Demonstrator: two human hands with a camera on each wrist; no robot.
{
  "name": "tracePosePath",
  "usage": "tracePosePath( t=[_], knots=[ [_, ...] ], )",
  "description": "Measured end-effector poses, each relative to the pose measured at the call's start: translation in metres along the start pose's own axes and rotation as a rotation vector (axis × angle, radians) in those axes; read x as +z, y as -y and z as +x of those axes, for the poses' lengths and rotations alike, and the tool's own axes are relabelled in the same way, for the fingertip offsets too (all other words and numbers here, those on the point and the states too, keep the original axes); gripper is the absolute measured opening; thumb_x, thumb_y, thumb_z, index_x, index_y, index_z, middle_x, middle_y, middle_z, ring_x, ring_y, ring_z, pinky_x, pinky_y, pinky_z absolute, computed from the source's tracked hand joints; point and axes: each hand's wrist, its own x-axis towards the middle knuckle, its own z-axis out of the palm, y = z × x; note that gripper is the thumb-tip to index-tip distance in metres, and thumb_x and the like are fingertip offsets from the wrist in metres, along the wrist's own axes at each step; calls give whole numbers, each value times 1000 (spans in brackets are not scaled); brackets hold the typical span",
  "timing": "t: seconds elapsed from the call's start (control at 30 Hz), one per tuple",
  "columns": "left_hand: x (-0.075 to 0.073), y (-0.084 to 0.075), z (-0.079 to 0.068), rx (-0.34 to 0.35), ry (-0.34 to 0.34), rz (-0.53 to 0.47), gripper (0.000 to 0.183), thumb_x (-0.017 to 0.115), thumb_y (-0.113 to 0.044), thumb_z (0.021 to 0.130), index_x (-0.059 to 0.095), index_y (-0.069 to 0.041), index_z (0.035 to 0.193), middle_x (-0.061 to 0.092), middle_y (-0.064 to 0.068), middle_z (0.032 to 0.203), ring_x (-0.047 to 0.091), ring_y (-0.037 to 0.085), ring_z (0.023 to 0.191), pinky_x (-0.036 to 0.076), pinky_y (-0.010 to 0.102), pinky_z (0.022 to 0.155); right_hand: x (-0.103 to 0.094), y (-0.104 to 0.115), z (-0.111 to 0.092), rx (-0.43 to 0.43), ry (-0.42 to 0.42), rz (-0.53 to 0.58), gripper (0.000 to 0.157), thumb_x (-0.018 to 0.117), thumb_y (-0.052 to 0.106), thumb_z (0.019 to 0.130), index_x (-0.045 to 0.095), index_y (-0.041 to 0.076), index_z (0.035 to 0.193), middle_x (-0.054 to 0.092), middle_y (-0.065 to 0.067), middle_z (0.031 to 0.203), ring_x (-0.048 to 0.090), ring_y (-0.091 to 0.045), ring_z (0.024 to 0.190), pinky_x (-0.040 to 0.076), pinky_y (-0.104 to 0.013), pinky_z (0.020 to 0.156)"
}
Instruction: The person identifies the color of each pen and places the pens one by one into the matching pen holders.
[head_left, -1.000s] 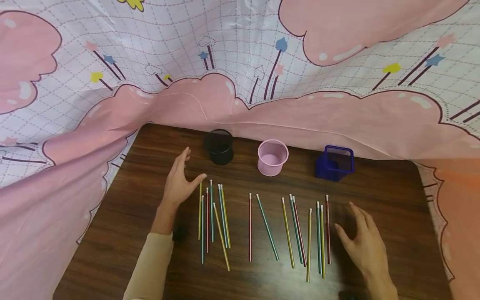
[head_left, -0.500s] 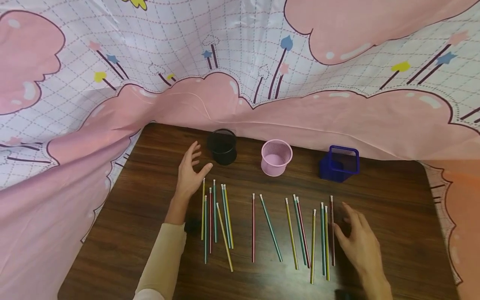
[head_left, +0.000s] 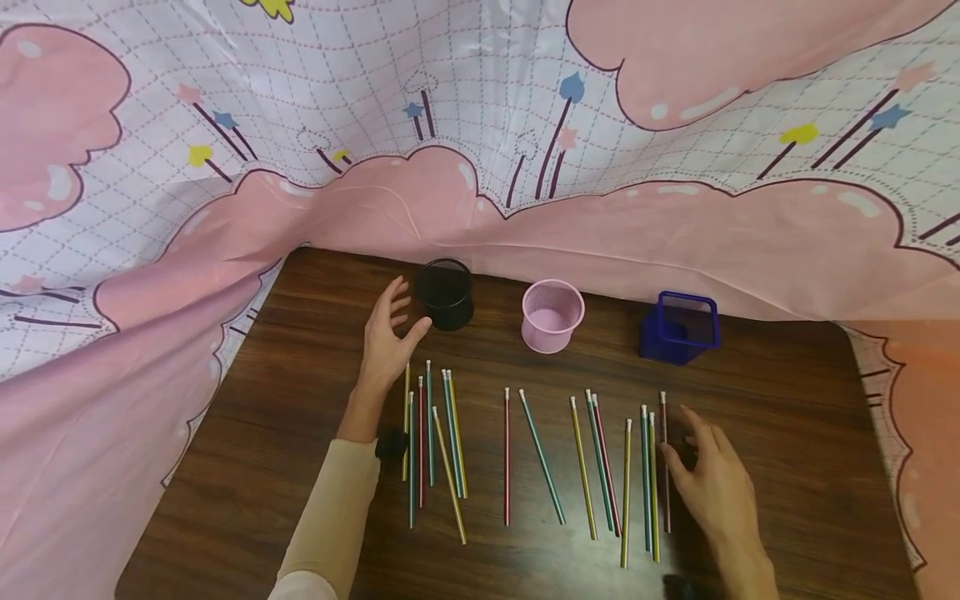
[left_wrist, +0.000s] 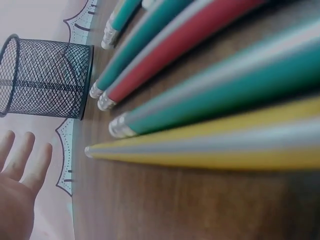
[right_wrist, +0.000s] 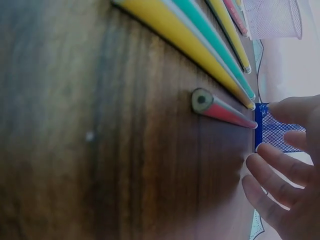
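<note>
My left hand (head_left: pixel 385 350) reaches over the left side of the table, fingers spread, holding nothing. Its fingertips are right beside a black mesh pencil cup (head_left: pixel 450 315). Below it lie several yellow, green and red pencils (left_wrist: pixel 210 145), white eraser ends facing away from me. My right hand (head_left: pixel 712 482) hovers at the right with fingers apart and loosely bent, also holding nothing. Its thumb overlaps a red pencil (right_wrist: pixel 225 112) in the head view. Left of that pencil lie a yellow pencil (head_left: pixel 654 500) and a green pencil (head_left: pixel 646 483) side by side.
A pink mesh cup (head_left: pixel 545 337) and a square blue mesh holder (head_left: pixel 660 346) stand along the back with the black cup. More pencils, including a lone red pencil (head_left: pixel 507 467), lie mid-table. A patterned pink and white curtain (head_left: pixel 480 221) hangs behind the dark wooden table (head_left: pixel 795 392).
My left hand has moved forward and right, closer to the black cup. The right hand has shifted left to the red pencil. The head view has turned slightly; cups and pencils stay put.
</note>
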Motion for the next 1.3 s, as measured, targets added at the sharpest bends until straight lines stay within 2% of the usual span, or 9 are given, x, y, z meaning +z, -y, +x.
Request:
tracePosePath(
  t=[0.33,0.53,0.63,0.77,0.87,0.97,1.13,1.23,1.3],
  knots=[
    [14,2,13,-75,32,-16,78,77,-25,89,35,-19,154,44,7,150,50,29,129,46,51,101,8,0,3,53,14,-15,58,76,10,85,53,7,139,59,-16,113,67,-32,85,51,-56,66],
    [19,1,18,-82,38,-51,87,80,-20,86,29,-17,156,41,15,152,47,39,131,44,58,99,10,2,8,35,11,-49,53,72,2,85,54,1,135,57,-19,110,67,-32,75,50,-54,56],
    [21,3,19,-92,42,-59,87,80,-17,85,29,-16,156,40,19,151,47,40,131,44,59,99,9,5,11,53,18,-58,50,71,0,84,57,0,132,58,-22,110,67,-34,76,49,-58,57],
    [20,4,22,-113,52,-48,88,79,-20,86,27,-17,157,40,15,152,48,34,131,45,52,101,3,12,17,129,114,-88,47,66,2,85,57,-2,131,55,-29,114,63,-46,85,46,-66,64],
    [19,3,23,-121,58,-47,90,79,-25,86,24,-17,158,40,11,153,48,29,132,44,47,103,-1,16,26,185,224,-122,52,63,6,85,52,-4,135,49,-35,120,58,-56,94,43,-69,71],
    [20,4,24,-120,67,-53,91,79,-27,87,23,-15,158,39,11,153,47,28,132,43,46,104,-2,19,32,212,275,-141,56,62,7,82,47,-6,135,47,-38,122,55,-60,97,42,-70,74],
    [22,5,25,-110,82,-74,83,78,-28,87,32,-23,155,46,11,147,52,30,127,45,47,103,-2,19,35,211,292,-136,60,65,9,79,46,-8,133,55,-36,113,56,-60,98,43,-69,75],
    [23,4,27,-104,82,-73,72,78,-32,88,42,-28,150,52,12,142,58,32,122,48,47,99,-4,16,36,227,326,-112,64,68,11,81,43,-6,137,63,-29,105,58,-56,97,44,-67,75],
    [24,3,27,-115,75,-64,71,78,-36,87,43,-30,149,52,11,143,58,32,123,49,47,99,-5,13,37,239,340,-96,66,69,13,83,41,-4,140,67,-24,100,60,-53,94,45,-65,74]
  ],
)
